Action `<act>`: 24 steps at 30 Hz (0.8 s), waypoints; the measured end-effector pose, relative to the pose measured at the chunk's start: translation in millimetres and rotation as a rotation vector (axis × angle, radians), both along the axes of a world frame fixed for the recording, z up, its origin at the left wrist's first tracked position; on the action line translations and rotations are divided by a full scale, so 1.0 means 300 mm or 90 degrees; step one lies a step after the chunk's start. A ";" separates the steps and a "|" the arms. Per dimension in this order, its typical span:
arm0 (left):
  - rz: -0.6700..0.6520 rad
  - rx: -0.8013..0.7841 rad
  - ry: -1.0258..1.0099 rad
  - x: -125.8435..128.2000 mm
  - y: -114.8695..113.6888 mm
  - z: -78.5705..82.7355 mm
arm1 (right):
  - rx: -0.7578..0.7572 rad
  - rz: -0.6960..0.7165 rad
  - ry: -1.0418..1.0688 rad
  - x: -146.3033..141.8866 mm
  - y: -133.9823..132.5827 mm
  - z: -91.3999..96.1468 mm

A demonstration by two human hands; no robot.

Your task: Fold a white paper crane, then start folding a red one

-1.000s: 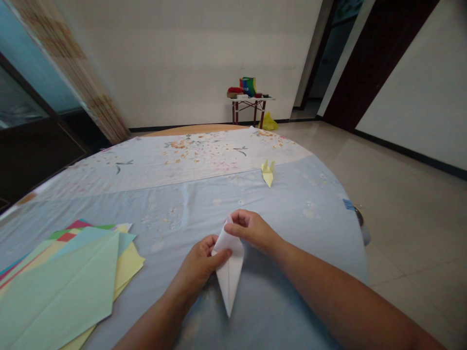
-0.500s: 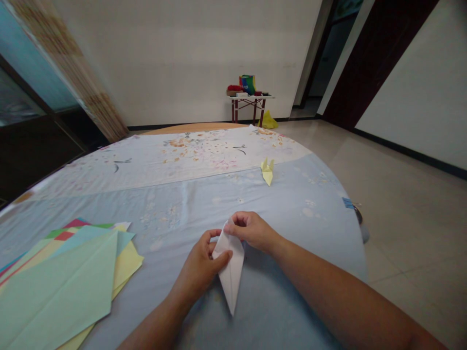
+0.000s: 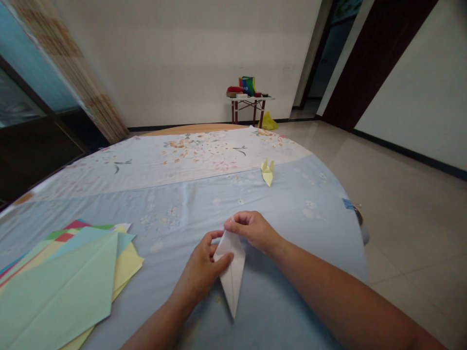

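Between my hands is a piece of folded white paper (image 3: 233,274), a long kite shape with a centre crease and its sharp point toward me. My left hand (image 3: 204,265) grips its left side, thumb pressed on the front face and fingers behind. At the far tip, my right hand (image 3: 253,231) pinches the paper between thumb and fingers, covering most of that tip. Farther off on the tablecloth lies a small folded yellow paper figure (image 3: 267,172), with upright points at its far end.
A stack of coloured paper sheets (image 3: 65,287) lies at the left, pale green on top. The round table wears a blue and white flowered cloth (image 3: 175,194). By the far wall stands a small folding table (image 3: 251,98) holding a colourful bag, a yellow bag (image 3: 268,121) beside it.
The folded white paper and both hands have shifted very slightly to the right and toward me. My right thumb now sits nearer the paper's far tip.
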State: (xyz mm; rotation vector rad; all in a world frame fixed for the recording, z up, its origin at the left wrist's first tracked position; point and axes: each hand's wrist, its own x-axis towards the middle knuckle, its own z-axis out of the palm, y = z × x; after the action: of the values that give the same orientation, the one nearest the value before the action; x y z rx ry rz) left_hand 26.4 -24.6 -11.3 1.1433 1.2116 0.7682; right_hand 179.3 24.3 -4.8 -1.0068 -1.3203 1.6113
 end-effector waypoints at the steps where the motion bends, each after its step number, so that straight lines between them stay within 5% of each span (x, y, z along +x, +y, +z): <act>1: -0.002 -0.002 -0.003 0.000 0.000 0.000 | -0.007 -0.001 0.002 -0.001 0.000 0.000; 24: -0.002 -0.015 -0.022 0.002 -0.001 0.001 | -0.015 0.033 0.015 0.009 0.009 -0.008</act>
State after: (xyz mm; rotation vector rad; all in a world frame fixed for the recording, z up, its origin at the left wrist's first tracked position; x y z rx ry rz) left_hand 27.0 -24.9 -10.9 1.1085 1.1863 0.7671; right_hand 181.9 27.0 -7.2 -0.9720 -1.3252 1.6756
